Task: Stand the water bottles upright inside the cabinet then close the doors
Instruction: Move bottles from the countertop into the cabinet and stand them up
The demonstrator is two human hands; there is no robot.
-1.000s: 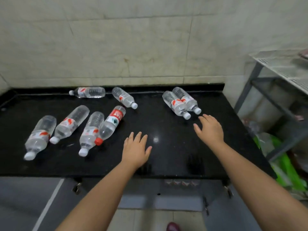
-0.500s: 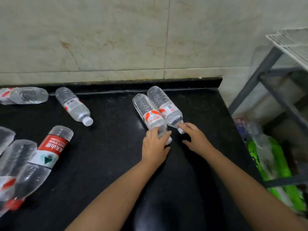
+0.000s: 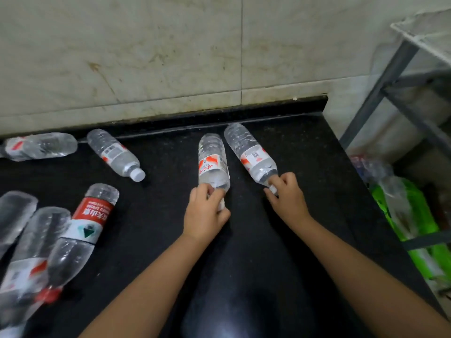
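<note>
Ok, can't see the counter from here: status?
Left hand grips one bottle, right hand another bottle. Both lying flat. Nothing blocking.

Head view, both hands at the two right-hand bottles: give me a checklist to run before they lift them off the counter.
1. Left hand grips the neck end of the left bottle: ok.
2. Right hand has its fingers curled round the neck of the right bottle: ok.
3. The two bottles lie apart, not tangled: ok.
4. Caps on tight: cannot tell, both hidden by the hands.
5. Cabinet doors open: cannot tell, cabinet out of view.
6. Bottles upright: not ok, both lie on the black counter.
</note>
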